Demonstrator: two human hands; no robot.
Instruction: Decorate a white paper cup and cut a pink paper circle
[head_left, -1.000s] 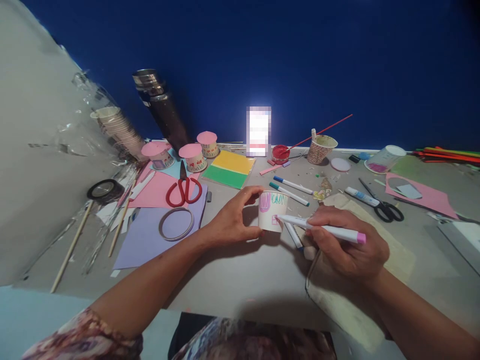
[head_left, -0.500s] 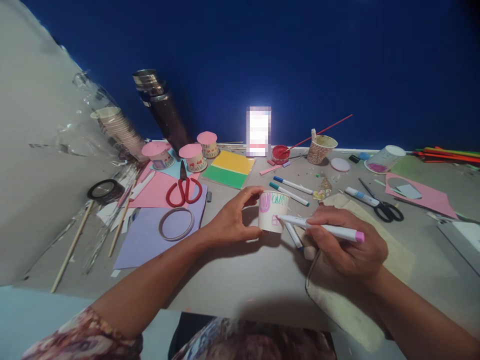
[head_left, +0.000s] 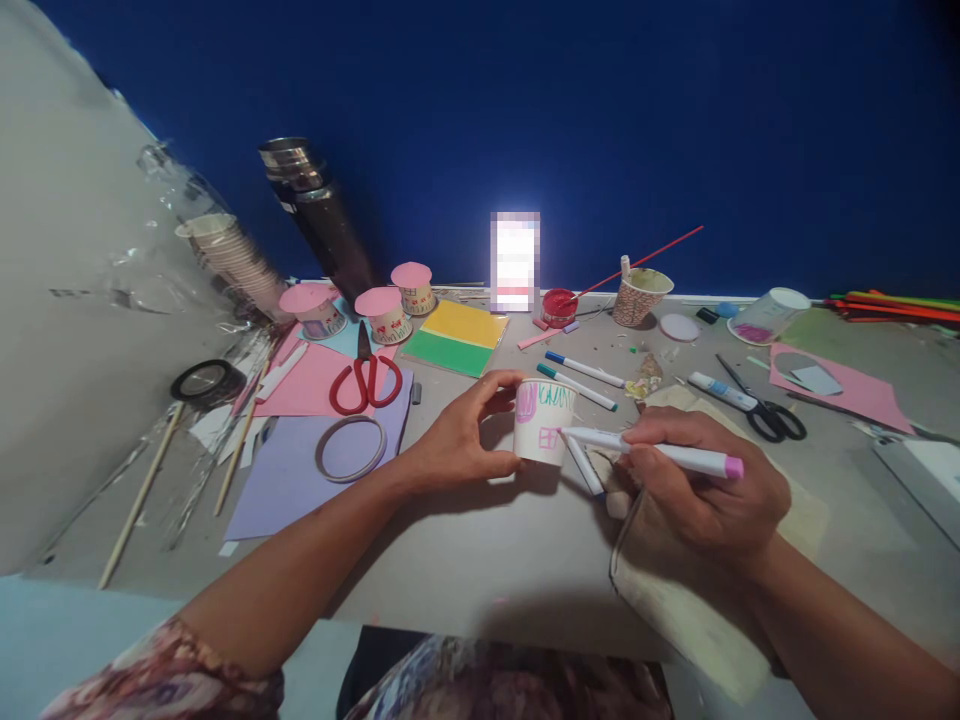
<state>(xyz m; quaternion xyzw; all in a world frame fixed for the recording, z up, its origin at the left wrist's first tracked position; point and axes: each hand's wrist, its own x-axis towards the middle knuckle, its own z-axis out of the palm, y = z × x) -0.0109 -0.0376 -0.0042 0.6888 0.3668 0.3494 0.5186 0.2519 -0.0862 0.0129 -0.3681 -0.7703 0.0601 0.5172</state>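
A white paper cup [head_left: 541,455] stands upside down in the middle, with a purple shape, green strokes and a small pink window drawn on its side. My left hand [head_left: 465,430] grips it from the left, thumb low and fingers behind the top. In my right hand [head_left: 705,490] is a white marker with a pink end [head_left: 686,457]; its tip is at the right edge of the drawn window. Behind the cup lie a green-tipped marker [head_left: 577,388] and a blue-tipped marker [head_left: 585,370]. Another marker [head_left: 583,468] lies beneath the one I hold.
Red-handled scissors [head_left: 365,385] and a tape roll [head_left: 351,448] lie on coloured paper at left. Three pink-topped cups [head_left: 383,315] stand behind. A flask [head_left: 322,225] leans nearby. Right are a cloth [head_left: 675,610], black scissors [head_left: 776,422] and a red paint pot [head_left: 559,308].
The pink window has gained lines and now shows as a divided square. My right hand and the marker have shifted slightly right; the left hand still holds the cup.
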